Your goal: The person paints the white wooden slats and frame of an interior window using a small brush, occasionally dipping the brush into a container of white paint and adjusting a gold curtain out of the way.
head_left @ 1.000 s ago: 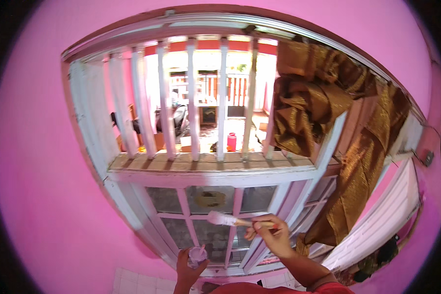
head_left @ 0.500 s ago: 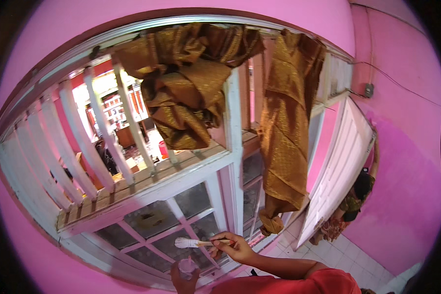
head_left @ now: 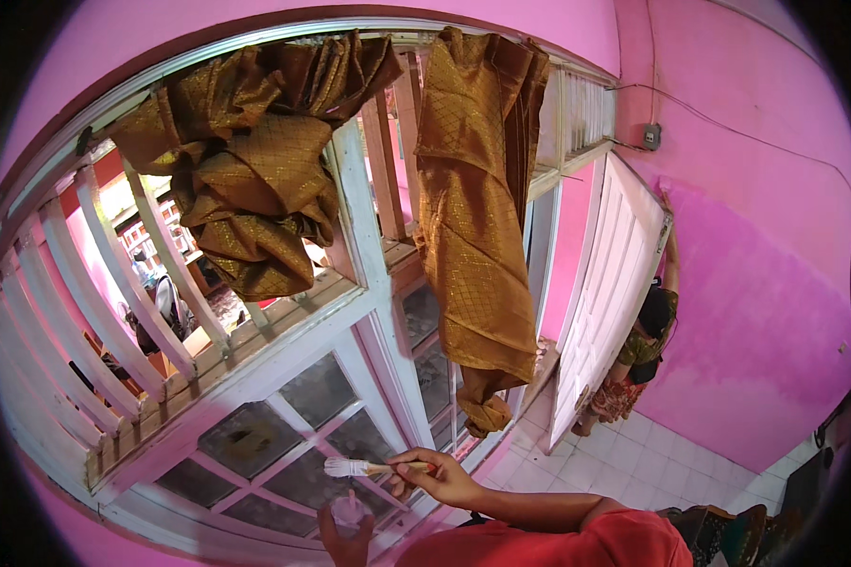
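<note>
A paintbrush (head_left: 357,467) with pale, paint-coated bristles lies level in my right hand (head_left: 439,478), whose fingers are closed round its wooden handle. Below the bristles, my left hand (head_left: 342,542) grips a small clear plastic cup (head_left: 351,513) holding something whitish-pink. Both hands are in front of the white window frame (head_left: 326,425) with its dark glass panes. The bristles seem apart from the frame, though depth is hard to judge.
Brown-gold curtains (head_left: 477,217) hang bundled over the window's white slats (head_left: 113,255). To the right stands an open white door (head_left: 603,293). Beyond it a person (head_left: 645,340) reaches up along the pink wall (head_left: 756,283). White tiles (head_left: 605,463) cover the floor.
My view has swung to the right, so the window and curtains sit further left and more of the person behind the door shows. Brush and cup stay in my hands.
</note>
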